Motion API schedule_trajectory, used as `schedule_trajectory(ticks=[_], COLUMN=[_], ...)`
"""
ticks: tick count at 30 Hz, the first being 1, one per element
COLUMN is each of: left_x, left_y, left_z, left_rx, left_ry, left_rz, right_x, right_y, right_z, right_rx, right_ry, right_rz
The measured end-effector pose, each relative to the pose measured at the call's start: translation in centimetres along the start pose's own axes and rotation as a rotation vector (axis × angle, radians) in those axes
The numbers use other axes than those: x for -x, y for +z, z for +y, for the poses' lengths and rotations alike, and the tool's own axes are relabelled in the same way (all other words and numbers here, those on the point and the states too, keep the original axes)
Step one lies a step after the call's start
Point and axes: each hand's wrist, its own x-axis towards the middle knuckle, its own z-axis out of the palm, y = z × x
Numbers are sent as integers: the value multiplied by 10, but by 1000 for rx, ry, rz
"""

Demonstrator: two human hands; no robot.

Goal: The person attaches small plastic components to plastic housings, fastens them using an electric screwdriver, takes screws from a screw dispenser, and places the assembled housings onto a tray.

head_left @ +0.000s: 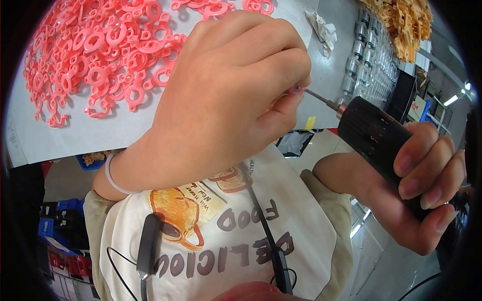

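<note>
My left hand [228, 85] is closed above the table, thumb and fingertips pinched together. Between them shows the edge of a small pink part [294, 90] with a dark spot on it; the fingers hide most of it. On the right, my right hand [427, 185] wraps around a black electric screwdriver [374, 135]. The driver's thin metal bit [321, 98] points left and up, its tip at the pinched part. Whether the tip sits in a screw I cannot tell.
A heap of pink ring-shaped plastic pieces [95, 55] covers the table's left and far side. Farther right lie a crumpled white tissue [325, 34], rows of small metal cylinders [359, 57] and a pile of orange-yellow plastic parts [406, 22]. Yellow tape [311, 122] marks the near edge.
</note>
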Motion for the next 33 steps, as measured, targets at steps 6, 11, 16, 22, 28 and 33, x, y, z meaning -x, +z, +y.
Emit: schedule_trajectory(ticks=[6,11,16,22,28,33], left_x=[-2,-5,-6,-1,-5,-5], left_y=[0,-1,-4,-8,-8,-6], left_z=[-1,1,3,5,6,4], left_rx=[24,-22,-67,-41,-21,-27], left_ry=[2,-3,22,-26,-23,-31], left_rz=[22,-17,-32,-49,-82,-49], right_x=[-2,0,-19,-87,-165,-190], right_y=[5,21,17,-95,-170,-174], right_z=[-3,5,0,-15,39,67], right_rx=[10,93,-65,-129,-144,-174], right_ry=[56,-55,60,2,14,60], right_rz=[-38,15,-104,-154,-159,-174])
